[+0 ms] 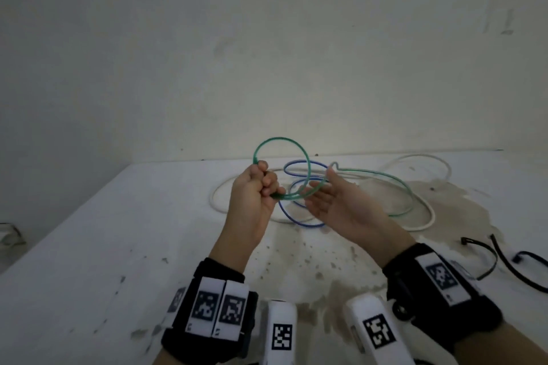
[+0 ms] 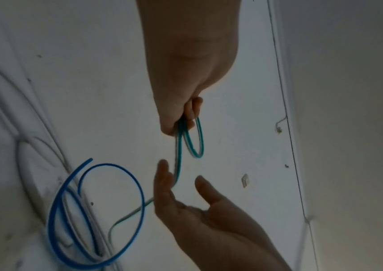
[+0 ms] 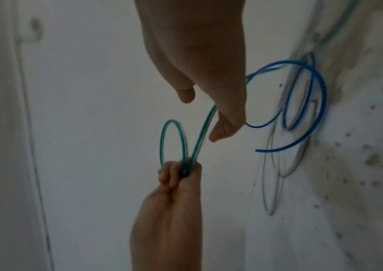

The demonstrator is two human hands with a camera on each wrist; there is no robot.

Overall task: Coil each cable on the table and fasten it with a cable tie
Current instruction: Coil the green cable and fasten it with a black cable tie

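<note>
A thin green cable (image 1: pixel 280 139) rises in one loop above my left hand (image 1: pixel 261 184), whose curled fingers grip the loop's gathered strands; the same grip shows in the left wrist view on the green cable (image 2: pixel 196 139) and in the right wrist view on the green cable (image 3: pixel 174 132). My right hand (image 1: pixel 329 197) is held palm up with straight fingers, the green strand lying across them, nothing pinched. The rest of the green cable trails right over the table (image 1: pixel 118 246). A blue cable (image 1: pixel 296 221) and a white cable (image 1: pixel 427 222) lie loose beneath.
Black cable ties (image 1: pixel 504 258) lie at the table's right edge. A stained patch (image 1: pixel 311 261) spreads over the table's middle and right. A pale wall (image 1: pixel 267 53) stands close behind the table's far edge.
</note>
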